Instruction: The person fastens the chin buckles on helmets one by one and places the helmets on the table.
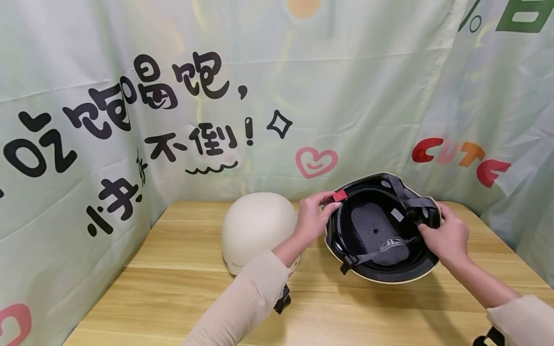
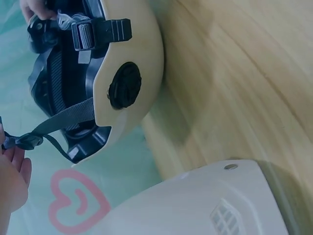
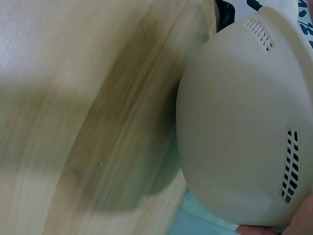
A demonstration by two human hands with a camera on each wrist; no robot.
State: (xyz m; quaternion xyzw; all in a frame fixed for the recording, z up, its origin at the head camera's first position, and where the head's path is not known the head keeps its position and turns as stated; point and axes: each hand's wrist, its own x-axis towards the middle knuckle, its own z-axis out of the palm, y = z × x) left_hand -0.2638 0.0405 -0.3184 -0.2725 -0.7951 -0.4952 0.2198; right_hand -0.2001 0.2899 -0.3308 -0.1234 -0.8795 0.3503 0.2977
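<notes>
A cream helmet [image 1: 376, 230] is tilted on the right of the table, its black padded inside facing me. My right hand [image 1: 447, 235] grips its right rim, thumb inside and fingers behind the shell. At its left edge, my left hand [image 1: 313, 215] pinches a grey chin strap beside a small red tab [image 1: 339, 195]. The left wrist view shows that strap [image 2: 66, 119] pulled taut toward the left hand [image 2: 14, 181]. A black buckle [image 1: 348, 263] hangs over the lower left rim. The vented outer shell [image 3: 239, 127] fills much of the right wrist view.
A second cream helmet [image 1: 259, 230] stands dome up to the left, partly behind my left forearm. Its black buckle [image 1: 283, 300] lies on the wooden table [image 1: 182, 288]. A printed cloth [image 1: 242, 38] hangs behind the table. Something black [image 1: 491, 338] shows under my right sleeve.
</notes>
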